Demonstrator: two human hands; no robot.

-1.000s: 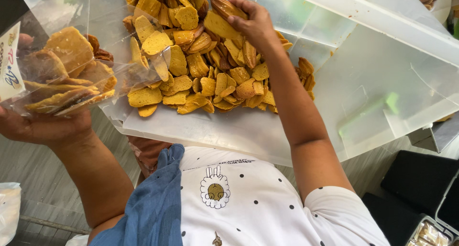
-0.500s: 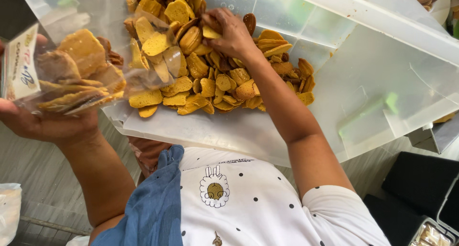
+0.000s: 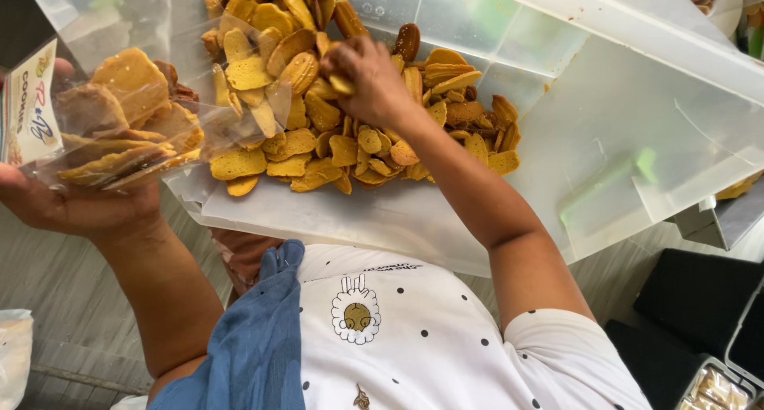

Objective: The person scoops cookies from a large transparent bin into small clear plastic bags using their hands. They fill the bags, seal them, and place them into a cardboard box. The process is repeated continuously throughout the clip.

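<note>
Small snack-packing workspace, big clear plastic bin (image 3: pixel 621 131) of golden crackers (image 3: pixel 318 139), filled packets (image 3: pixel 716 390) nearby

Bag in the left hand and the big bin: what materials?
Clear crinkly bag of crackers: likely thin glossy plastic film; the contents show through and it creases. Large translucent white bin: probably rigid moulded plastic, semi-matte, with straight stiff walls and light passing through.

White polka-dot shirt (image 3: pixel 446 338) with a small sheep picture on the chest, blue cloth (image 3: pixel 255 338) draped beside it. Grey plank floor (image 3: pixel 64 314) beneath. Black cushion (image 3: pixel 700 306) at right, small tray of biscuits (image 3: pixel 716 390) in the bottom-right corner. White bag (image 3: pixel 14 354) at far left.
</note>
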